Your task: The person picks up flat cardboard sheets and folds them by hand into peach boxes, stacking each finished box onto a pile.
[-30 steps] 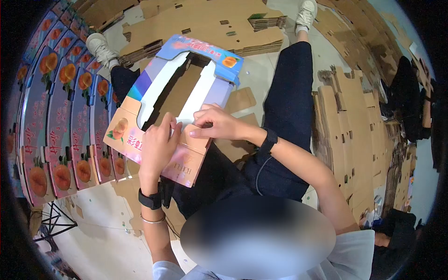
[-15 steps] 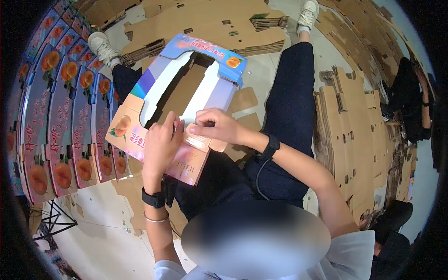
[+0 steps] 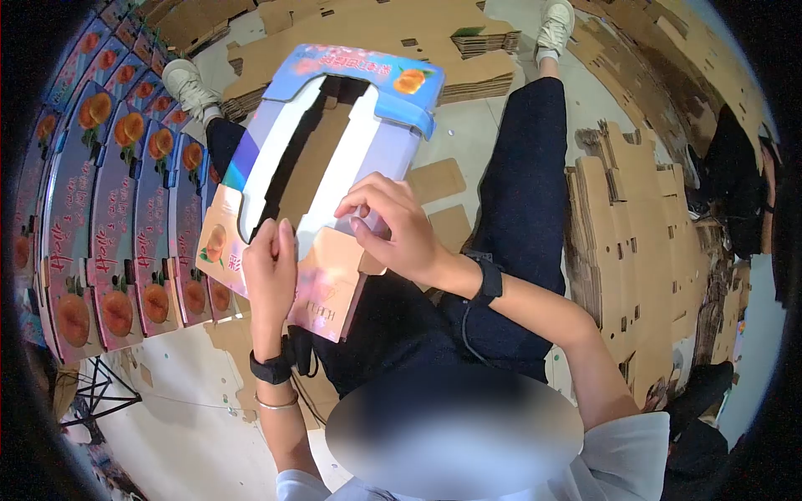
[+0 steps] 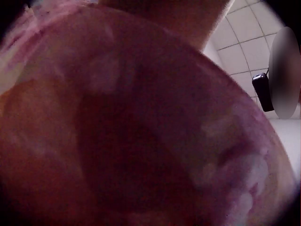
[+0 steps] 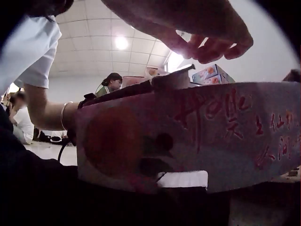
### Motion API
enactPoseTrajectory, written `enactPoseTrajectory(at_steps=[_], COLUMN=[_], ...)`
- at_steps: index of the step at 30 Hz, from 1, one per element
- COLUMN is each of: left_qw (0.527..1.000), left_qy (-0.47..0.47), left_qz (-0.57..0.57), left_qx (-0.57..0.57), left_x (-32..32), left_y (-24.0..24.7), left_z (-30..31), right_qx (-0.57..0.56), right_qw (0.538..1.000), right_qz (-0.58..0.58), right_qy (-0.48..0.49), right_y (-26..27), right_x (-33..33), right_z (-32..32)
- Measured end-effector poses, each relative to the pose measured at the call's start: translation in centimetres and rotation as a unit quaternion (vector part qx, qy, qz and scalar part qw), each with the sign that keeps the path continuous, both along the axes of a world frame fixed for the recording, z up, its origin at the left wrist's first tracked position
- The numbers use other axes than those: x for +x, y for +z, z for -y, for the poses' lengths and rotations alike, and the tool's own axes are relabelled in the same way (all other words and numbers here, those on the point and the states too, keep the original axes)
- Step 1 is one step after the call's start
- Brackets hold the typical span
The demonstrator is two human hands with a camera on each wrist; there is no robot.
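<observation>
The blue-and-orange peach-printed cardboard box (image 3: 330, 271), on the lap, looked largely formed, its middle open; any unfastened flap was hard to judge. The left hand (image 3: 271, 280) gripped its near rim, hiding part; the right hand (image 3: 393, 225) hovered, fingers loosely bent. Similar printed boxes (image 3: 107, 238) and flat brown cardboard stacks (image 3: 622, 242) flanked the legs (image 3: 522, 184).

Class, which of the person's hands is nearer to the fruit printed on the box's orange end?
Left. The left hand grips the box just right of the printed fruit; the right hand hovers above the box, farther right.
</observation>
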State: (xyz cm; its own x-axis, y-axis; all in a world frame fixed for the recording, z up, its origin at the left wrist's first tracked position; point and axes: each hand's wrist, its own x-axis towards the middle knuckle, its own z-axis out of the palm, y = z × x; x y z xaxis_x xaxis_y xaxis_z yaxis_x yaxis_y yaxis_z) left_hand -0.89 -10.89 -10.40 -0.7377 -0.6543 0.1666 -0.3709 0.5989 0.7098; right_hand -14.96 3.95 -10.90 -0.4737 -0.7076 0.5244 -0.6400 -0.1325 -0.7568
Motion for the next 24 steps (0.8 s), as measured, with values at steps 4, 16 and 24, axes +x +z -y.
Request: enactPoseTrajectory(at_steps=[4, 16, 24], left_qw=[0.999, 1.000, 0.994], left_qy=[0.044, 0.014, 0.044], left_qz=[-0.031, 0.001, -0.087], left_qx=[-0.009, -0.011, -0.056], left_x=[-0.1, -2.3, 0.1], left_y=[0.7, 0.6, 1.9], left_z=[-0.3, -0.6, 3.0], right_qx=[-0.020, 0.100, 0.158], right_qw=[0.995, 0.930, 0.957], right_qz=[-0.099, -0.338, -0.236], right_qy=[0.007, 0.109, 0.057], right_y=[1.1, -3.4, -0.4], right_x=[1.2, 6.9, 5.3], right_z=[-0.4, -0.4, 0.5])
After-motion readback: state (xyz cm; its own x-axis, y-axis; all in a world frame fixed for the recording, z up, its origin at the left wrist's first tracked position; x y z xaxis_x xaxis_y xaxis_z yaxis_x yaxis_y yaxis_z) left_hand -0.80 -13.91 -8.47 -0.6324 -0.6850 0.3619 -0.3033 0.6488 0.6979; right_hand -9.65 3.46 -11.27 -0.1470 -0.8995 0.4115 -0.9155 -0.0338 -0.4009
